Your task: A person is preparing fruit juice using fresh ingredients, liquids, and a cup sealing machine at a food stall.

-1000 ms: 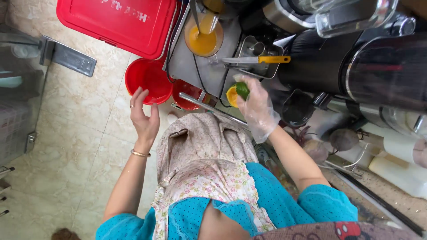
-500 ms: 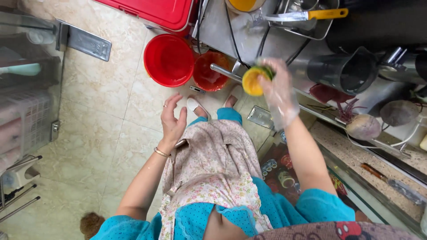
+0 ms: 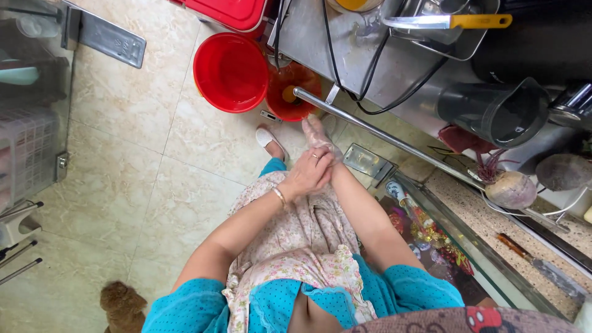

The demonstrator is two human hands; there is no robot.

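Since the earlier frame, the fruit has left the right hand (image 3: 319, 137). The left hand (image 3: 306, 174) now grips its gloved wrist; right fingers extended, holding nothing, below 2 red buckets (image 3: 231, 71).

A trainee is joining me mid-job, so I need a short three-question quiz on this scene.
1. True or false: the right hand wears a clear glove.
2. The left hand grips: A a beetroot, B the other hand, C a bucket.
3. Fill in: the knife at the top has a ____ handle.
Key: 1 true; 2 B; 3 yellow.
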